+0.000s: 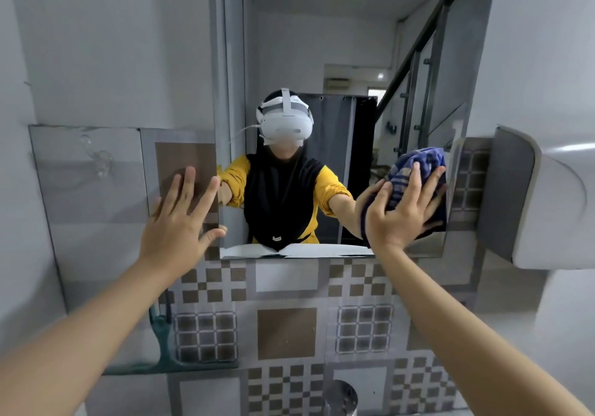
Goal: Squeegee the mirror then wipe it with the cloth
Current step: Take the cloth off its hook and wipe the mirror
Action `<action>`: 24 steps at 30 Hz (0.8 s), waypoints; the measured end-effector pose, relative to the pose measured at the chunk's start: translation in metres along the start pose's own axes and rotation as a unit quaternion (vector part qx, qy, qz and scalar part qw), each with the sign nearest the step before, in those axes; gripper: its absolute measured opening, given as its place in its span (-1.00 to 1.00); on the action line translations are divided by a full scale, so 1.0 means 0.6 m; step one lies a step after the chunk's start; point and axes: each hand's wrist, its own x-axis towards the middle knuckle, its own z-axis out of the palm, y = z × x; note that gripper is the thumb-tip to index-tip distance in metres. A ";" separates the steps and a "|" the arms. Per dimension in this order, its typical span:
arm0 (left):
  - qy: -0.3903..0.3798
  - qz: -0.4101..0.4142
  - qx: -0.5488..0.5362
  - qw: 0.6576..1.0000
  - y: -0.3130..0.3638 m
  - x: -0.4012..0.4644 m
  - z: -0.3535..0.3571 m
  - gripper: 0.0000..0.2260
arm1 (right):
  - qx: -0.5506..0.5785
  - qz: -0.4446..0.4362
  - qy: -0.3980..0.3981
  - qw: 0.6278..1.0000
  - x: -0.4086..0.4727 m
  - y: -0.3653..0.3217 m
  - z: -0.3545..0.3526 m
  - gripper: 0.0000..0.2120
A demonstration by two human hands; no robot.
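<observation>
The mirror hangs on the wall straight ahead and reflects a person in a yellow top with a white headset. My right hand presses a blue striped cloth flat against the mirror's lower right part. My left hand lies open with spread fingers on the wall beside the mirror's left edge, its thumb touching that edge, holding nothing. A teal squeegee rests low at the left, on a glass shelf edge against the tiled wall.
A glass panel with a suction hook is fixed left of the mirror. A white appliance housing juts out at the right. Patterned brown and grey tiles cover the wall below. A round metal object sits at the bottom.
</observation>
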 end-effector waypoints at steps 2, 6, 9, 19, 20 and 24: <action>-0.005 -0.005 -0.002 1.000 -0.001 0.001 -0.001 -0.26 | 0.005 0.016 0.001 1.000 -0.038 -0.041 0.015 -0.48; -0.006 -0.006 0.001 1.000 0.000 -0.002 0.000 -0.28 | 0.027 -0.056 -0.018 0.998 -0.097 -0.115 0.050 -0.53; -0.014 -0.006 0.005 1.000 -0.006 -0.007 0.006 -0.28 | 0.036 -0.106 -0.035 0.993 -0.131 -0.168 0.074 -0.52; -0.051 -0.008 0.027 0.998 -0.034 -0.051 0.021 -0.13 | 0.023 -0.334 -0.104 0.937 -0.230 -0.225 0.099 -0.59; -0.052 -0.008 0.027 0.998 -0.035 -0.052 0.022 -0.13 | 0.015 -0.352 -0.104 0.930 -0.232 -0.216 0.099 -0.59; -0.045 0.000 0.030 0.999 -0.037 -0.052 0.022 -0.13 | 0.003 -0.425 -0.109 0.899 -0.218 -0.166 0.086 -0.59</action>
